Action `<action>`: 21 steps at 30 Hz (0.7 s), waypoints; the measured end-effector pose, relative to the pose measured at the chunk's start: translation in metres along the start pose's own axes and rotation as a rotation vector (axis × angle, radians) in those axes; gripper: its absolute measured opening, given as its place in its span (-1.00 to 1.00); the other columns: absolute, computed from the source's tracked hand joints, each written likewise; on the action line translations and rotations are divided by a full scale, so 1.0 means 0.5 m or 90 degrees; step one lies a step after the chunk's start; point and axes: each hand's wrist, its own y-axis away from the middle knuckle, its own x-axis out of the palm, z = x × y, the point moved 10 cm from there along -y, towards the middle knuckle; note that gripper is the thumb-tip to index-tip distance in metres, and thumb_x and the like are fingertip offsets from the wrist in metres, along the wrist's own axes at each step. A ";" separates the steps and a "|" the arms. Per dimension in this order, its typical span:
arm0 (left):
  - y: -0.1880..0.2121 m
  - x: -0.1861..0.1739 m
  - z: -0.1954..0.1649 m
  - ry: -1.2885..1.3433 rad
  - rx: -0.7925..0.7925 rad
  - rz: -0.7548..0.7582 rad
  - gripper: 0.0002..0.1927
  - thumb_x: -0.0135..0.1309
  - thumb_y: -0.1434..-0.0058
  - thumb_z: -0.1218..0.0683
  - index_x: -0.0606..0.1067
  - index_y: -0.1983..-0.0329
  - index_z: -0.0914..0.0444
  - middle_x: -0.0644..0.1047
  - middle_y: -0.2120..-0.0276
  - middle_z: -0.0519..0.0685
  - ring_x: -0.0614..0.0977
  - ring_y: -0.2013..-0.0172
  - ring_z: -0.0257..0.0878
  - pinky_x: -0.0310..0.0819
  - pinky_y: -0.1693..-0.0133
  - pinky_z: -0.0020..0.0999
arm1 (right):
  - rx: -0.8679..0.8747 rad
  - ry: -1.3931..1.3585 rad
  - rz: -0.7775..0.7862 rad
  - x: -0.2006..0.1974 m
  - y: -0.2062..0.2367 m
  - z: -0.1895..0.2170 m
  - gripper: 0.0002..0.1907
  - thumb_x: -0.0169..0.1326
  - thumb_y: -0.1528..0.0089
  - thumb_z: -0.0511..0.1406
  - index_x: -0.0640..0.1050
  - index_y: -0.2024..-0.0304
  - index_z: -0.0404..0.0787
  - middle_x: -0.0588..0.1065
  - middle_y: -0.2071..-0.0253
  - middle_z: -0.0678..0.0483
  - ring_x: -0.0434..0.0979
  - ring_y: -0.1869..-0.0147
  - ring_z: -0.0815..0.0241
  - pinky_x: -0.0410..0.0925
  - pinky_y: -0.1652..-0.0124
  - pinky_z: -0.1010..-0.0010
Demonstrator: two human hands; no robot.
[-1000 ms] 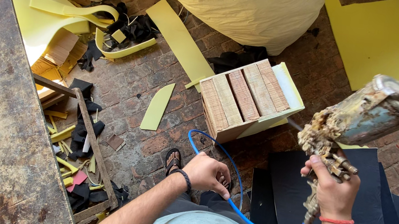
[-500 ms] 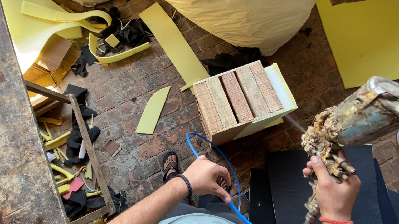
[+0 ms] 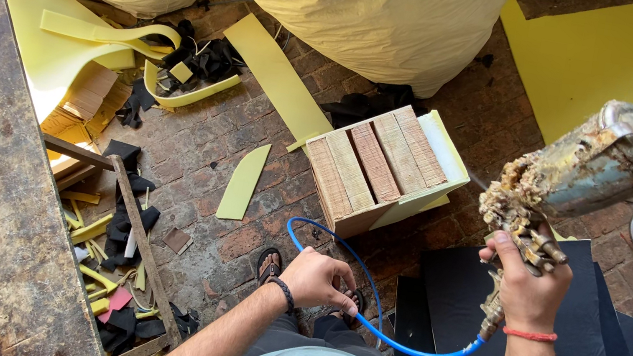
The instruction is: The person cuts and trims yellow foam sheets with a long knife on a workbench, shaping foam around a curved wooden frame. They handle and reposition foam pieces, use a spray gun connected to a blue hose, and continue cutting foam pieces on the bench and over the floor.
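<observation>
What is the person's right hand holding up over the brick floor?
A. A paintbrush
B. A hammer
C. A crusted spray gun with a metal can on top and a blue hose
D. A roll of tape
C: the right hand grips a glue-caked spray gun with a metal can on top, and a blue hose runs from its base.

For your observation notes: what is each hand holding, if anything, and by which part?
The right hand grips a crusted spray gun by its handle, below the can. The left hand is closed by the blue hose; a hold cannot be told.
</observation>
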 end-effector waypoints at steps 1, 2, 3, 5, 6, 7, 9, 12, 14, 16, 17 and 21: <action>-0.001 0.000 -0.004 0.001 0.009 0.000 -0.42 0.33 0.13 -0.43 0.68 0.22 0.03 0.68 0.41 -0.20 0.71 0.30 -0.34 0.43 0.05 -0.35 | 0.016 0.001 -0.014 -0.009 0.005 -0.006 -0.88 0.14 -0.34 -0.47 0.57 0.07 -0.39 0.58 0.28 -0.02 0.61 0.31 0.24 0.51 0.30 0.42; -0.002 0.000 -0.010 0.002 0.020 0.000 -0.42 0.33 0.12 -0.44 0.68 0.22 0.03 0.67 0.41 -0.20 0.71 0.30 -0.34 0.42 0.03 -0.35 | 0.032 0.002 -0.029 -0.019 0.010 -0.011 -0.85 0.14 -0.33 -0.47 0.57 0.05 -0.38 0.58 0.27 -0.01 0.60 0.32 0.26 0.51 0.31 0.43; -0.005 0.000 -0.017 0.003 0.030 -0.001 -0.41 0.34 0.11 -0.44 0.68 0.22 0.04 0.67 0.41 -0.21 0.71 0.29 -0.33 0.41 0.02 -0.34 | 0.048 0.002 -0.044 -0.030 0.015 -0.017 -0.83 0.14 -0.32 -0.47 0.57 0.02 -0.37 0.57 0.26 0.00 0.59 0.32 0.27 0.51 0.32 0.43; -0.008 0.010 -0.026 0.003 0.031 0.019 -0.42 0.33 0.13 -0.43 0.68 0.21 0.02 0.67 0.44 -0.22 0.70 0.31 -0.34 0.30 -0.02 -0.29 | 0.065 0.032 -0.048 -0.043 0.027 -0.021 -0.80 0.14 -0.32 -0.47 0.57 0.00 -0.38 0.57 0.26 0.00 0.58 0.32 0.27 0.50 0.33 0.44; -0.009 0.015 -0.031 0.003 0.032 0.030 -0.43 0.32 0.13 -0.42 0.68 0.20 0.01 0.67 0.46 -0.22 0.70 0.32 -0.34 0.25 -0.03 -0.26 | 0.074 0.048 -0.051 -0.049 0.032 -0.023 -0.79 0.14 -0.32 -0.47 0.58 -0.01 -0.38 0.57 0.27 0.00 0.58 0.33 0.27 0.49 0.34 0.44; -0.010 0.018 -0.035 0.006 0.035 0.035 -0.42 0.32 0.13 -0.43 0.68 0.20 0.01 0.67 0.45 -0.23 0.70 0.32 -0.35 0.24 -0.04 -0.26 | 0.075 0.045 -0.049 -0.052 0.036 -0.022 -0.79 0.14 -0.31 -0.47 0.57 -0.01 -0.38 0.57 0.27 0.00 0.58 0.33 0.27 0.49 0.34 0.43; -0.012 0.022 -0.040 0.011 0.041 0.043 -0.41 0.32 0.14 -0.44 0.68 0.20 0.01 0.67 0.45 -0.25 0.69 0.32 -0.36 0.22 -0.05 -0.25 | 0.076 0.040 -0.044 -0.054 0.040 -0.020 -0.79 0.14 -0.31 -0.47 0.57 0.00 -0.39 0.58 0.27 0.00 0.58 0.34 0.26 0.49 0.35 0.42; -0.012 0.019 -0.034 0.001 0.036 0.040 -0.42 0.33 0.15 -0.43 0.68 0.20 0.00 0.66 0.47 -0.24 0.70 0.33 -0.34 0.22 -0.06 -0.25 | 0.091 0.016 -0.053 -0.055 0.039 -0.024 -0.81 0.15 -0.31 -0.47 0.57 0.01 -0.40 0.57 0.29 0.00 0.59 0.35 0.24 0.50 0.34 0.42; -0.010 0.011 -0.027 0.004 0.032 0.026 -0.40 0.33 0.16 -0.45 0.68 0.20 0.00 0.65 0.46 -0.25 0.69 0.32 -0.35 0.28 -0.03 -0.27 | 0.063 -0.013 -0.050 -0.053 0.034 -0.016 -0.81 0.14 -0.33 -0.46 0.57 0.00 -0.39 0.57 0.28 0.01 0.59 0.32 0.26 0.52 0.32 0.42; -0.009 0.009 -0.025 0.011 0.031 0.018 -0.39 0.33 0.16 -0.46 0.68 0.20 0.00 0.65 0.45 -0.25 0.69 0.31 -0.35 0.32 -0.01 -0.30 | 0.046 -0.016 -0.052 -0.054 0.033 -0.014 -0.80 0.14 -0.33 -0.46 0.56 -0.01 -0.39 0.57 0.26 0.03 0.59 0.31 0.27 0.53 0.31 0.42; -0.009 0.011 -0.025 0.017 0.033 0.019 -0.39 0.32 0.15 -0.46 0.68 0.20 0.00 0.64 0.45 -0.26 0.70 0.31 -0.35 0.34 -0.02 -0.31 | 0.044 -0.003 -0.055 -0.056 0.036 -0.016 -0.79 0.13 -0.33 -0.46 0.56 -0.02 -0.39 0.57 0.25 0.03 0.59 0.30 0.27 0.53 0.31 0.42; -0.006 0.033 -0.030 -0.017 0.029 0.058 -0.38 0.32 0.16 -0.45 0.66 0.16 0.00 0.66 0.47 -0.25 0.70 0.33 -0.33 0.24 -0.05 -0.25 | 0.108 0.037 -0.039 -0.059 0.064 -0.047 -0.81 0.12 -0.32 -0.46 0.56 0.02 -0.42 0.57 0.29 -0.01 0.59 0.33 0.22 0.52 0.32 0.38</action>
